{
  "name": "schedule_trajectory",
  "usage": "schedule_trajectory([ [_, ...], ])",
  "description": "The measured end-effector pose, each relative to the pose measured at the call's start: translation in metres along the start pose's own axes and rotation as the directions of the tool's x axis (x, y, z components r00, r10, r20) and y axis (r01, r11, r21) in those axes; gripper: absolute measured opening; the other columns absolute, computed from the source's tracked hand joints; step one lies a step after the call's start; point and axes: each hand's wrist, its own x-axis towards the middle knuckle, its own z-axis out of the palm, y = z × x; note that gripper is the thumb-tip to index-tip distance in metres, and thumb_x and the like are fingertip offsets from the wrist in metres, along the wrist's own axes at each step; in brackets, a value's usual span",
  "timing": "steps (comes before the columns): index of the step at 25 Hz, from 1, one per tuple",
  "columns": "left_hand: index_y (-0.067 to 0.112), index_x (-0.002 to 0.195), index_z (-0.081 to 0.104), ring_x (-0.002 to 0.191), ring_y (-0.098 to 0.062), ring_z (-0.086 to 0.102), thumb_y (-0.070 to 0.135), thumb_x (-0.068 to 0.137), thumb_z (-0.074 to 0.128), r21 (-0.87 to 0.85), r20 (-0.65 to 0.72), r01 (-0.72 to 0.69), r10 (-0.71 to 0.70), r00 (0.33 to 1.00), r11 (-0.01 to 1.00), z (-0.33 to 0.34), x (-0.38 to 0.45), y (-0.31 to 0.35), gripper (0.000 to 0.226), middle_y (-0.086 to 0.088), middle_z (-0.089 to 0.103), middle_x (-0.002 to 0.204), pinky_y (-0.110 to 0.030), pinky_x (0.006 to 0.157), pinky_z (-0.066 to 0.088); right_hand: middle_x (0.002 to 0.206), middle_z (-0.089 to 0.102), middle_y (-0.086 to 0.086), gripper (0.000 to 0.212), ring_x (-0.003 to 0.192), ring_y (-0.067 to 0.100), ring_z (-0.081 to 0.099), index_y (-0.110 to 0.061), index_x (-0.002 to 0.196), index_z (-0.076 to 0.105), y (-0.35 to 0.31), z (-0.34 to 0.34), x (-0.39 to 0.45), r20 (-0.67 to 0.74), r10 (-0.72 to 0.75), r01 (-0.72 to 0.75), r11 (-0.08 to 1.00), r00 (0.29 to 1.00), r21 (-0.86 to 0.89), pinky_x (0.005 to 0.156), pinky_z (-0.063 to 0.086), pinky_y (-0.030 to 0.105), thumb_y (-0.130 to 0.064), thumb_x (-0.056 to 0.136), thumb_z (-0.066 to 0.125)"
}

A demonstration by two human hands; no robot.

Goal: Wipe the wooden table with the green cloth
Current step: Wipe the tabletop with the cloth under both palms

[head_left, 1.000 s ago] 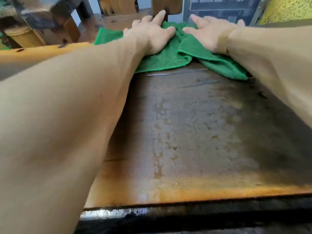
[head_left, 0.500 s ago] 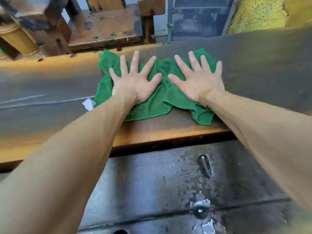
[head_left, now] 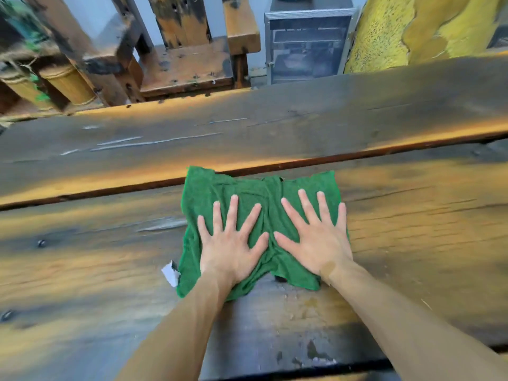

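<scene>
Green cloth (head_left: pixel 248 188) was lying bunched on the nearer plank of the wooden table (head_left: pixel 412 229), its far edge just touching the dark gap between the two planks. Both hands were flat on top of it, side by side: left hand (head_left: pixel 231 243) on the left half, right hand (head_left: pixel 316 237) on the right, fingers straight and spread wide, nothing curled or pinched. Pretty sure the splayed fingers were there to push down over as much cloth as possible, so it drags across the wood instead of sliding out from under the palms. Thumbs nearly met in the middle, right where the fabric had ridged up into a fold.

A little white tag (head_left: pixel 171 272) stuck out at the cloth's left edge, so it wasn't laid out neatly, just rumpled the way a rag gets mid-wipe.

Past the far plank were a worn wooden chair (head_left: pixel 189 61) and a metal-framed cabinet (head_left: pixel 308 42). Near edge of the table looked flaky and blotchy, so I'd guess that patch wanted more attention.
</scene>
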Motion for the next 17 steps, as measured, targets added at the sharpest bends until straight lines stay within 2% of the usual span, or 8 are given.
schedule_trajectory([
  [3, 0.056, 0.149, -0.021, 0.153, -0.033, -0.020, 0.076, 0.081, -0.009, -0.021, 0.006, 0.002, -0.001, 1.000, 1.000, 0.008, -0.054, 0.006, 0.072, 0.003, -0.024, 0.167, -0.063, 0.119, -0.010, 0.163, -0.030, -0.009, 0.074, 0.150, 0.028, -0.029, -0.053, 0.151, -0.022, -0.004, 0.009, -0.054, 0.049, -0.039, 0.040, 0.999, 0.998, -0.016, 0.117, -0.016, 0.063, -0.080, 0.090, 0.011],
  [6, 0.055, 0.151, -0.019, 0.154, -0.032, -0.019, 0.074, 0.083, -0.009, 0.002, -0.006, 0.003, -0.003, 1.000, 1.000, 0.017, -0.099, 0.012, 0.071, 0.004, -0.025, 0.165, -0.061, 0.119, -0.010, 0.162, -0.030, -0.012, 0.069, 0.149, 0.026, -0.031, -0.056, 0.151, -0.016, -0.014, 0.008, -0.074, 0.098, 0.048, -0.056, 0.995, 0.994, 0.078, 0.115, -0.019, 0.063, -0.070, 0.096, 0.023],
  [7, 0.055, 0.153, -0.013, 0.155, -0.033, -0.013, 0.073, 0.086, -0.005, 0.004, -0.004, 0.011, -0.011, 1.000, 1.000, 0.023, -0.113, 0.016, 0.070, 0.004, -0.020, 0.166, -0.061, 0.120, -0.008, 0.162, -0.030, -0.013, 0.069, 0.149, 0.025, -0.031, -0.057, 0.152, -0.013, -0.022, 0.006, -0.072, 0.131, 0.109, -0.128, 0.981, 0.985, 0.147, 0.114, -0.021, 0.064, -0.065, 0.097, 0.029],
  [9, 0.050, 0.157, 0.016, 0.154, -0.036, 0.014, 0.067, 0.094, 0.014, -0.052, -0.021, 0.027, -0.028, 0.999, 0.998, 0.033, -0.138, 0.023, 0.064, 0.000, 0.009, 0.168, -0.062, 0.118, 0.005, 0.163, -0.027, -0.013, 0.073, 0.149, 0.026, -0.030, -0.057, 0.154, -0.006, -0.041, 0.002, -0.067, 0.160, 0.230, -0.267, 0.926, 0.960, 0.267, 0.114, -0.022, 0.064, -0.056, 0.096, 0.039],
  [11, 0.042, 0.152, 0.038, 0.146, -0.038, 0.036, 0.060, 0.096, 0.031, -0.093, -0.071, 0.049, -0.056, 0.996, 0.994, 0.036, -0.157, 0.029, 0.060, -0.003, 0.033, 0.162, -0.062, 0.112, 0.015, 0.165, -0.024, -0.011, 0.070, 0.151, 0.027, -0.028, -0.054, 0.155, -0.001, -0.053, 0.006, -0.076, 0.121, 0.287, -0.311, 0.894, 0.950, 0.322, 0.115, -0.020, 0.063, -0.053, 0.097, 0.038],
  [12, 0.042, 0.153, 0.037, 0.148, -0.037, 0.033, 0.061, 0.095, 0.031, -0.107, -0.098, 0.061, -0.071, 0.993, 0.992, 0.035, -0.167, 0.030, 0.061, -0.002, 0.031, 0.163, -0.062, 0.113, 0.013, 0.166, -0.022, -0.010, 0.068, 0.151, 0.027, -0.026, -0.054, 0.156, -0.001, -0.054, 0.012, -0.090, 0.077, 0.284, -0.294, 0.908, 0.956, 0.300, 0.116, -0.019, 0.062, -0.056, 0.097, 0.033],
  [15, 0.049, 0.157, 0.000, 0.156, -0.030, -0.009, 0.070, 0.089, 0.006, -0.037, -0.058, 0.070, -0.072, 0.996, 0.997, 0.044, -0.208, 0.034, 0.071, 0.005, -0.014, 0.166, -0.059, 0.119, -0.012, 0.166, -0.020, -0.011, 0.070, 0.153, 0.025, -0.023, -0.055, 0.154, -0.008, -0.042, 0.035, -0.153, 0.001, 0.201, -0.199, 0.970, 0.980, 0.137, 0.117, -0.018, 0.061, -0.072, 0.092, 0.020],
  [17, 0.050, 0.157, -0.002, 0.155, -0.030, -0.013, 0.072, 0.088, 0.006, -0.069, -0.050, 0.049, -0.052, 0.997, 0.996, 0.050, -0.250, 0.035, 0.073, 0.006, -0.017, 0.166, -0.060, 0.118, -0.014, 0.165, -0.023, -0.012, 0.073, 0.152, 0.025, -0.025, -0.058, 0.152, -0.011, -0.034, 0.042, -0.200, 0.035, 0.159, -0.162, 0.979, 0.987, 0.123, 0.117, -0.017, 0.061, -0.080, 0.089, 0.019],
])
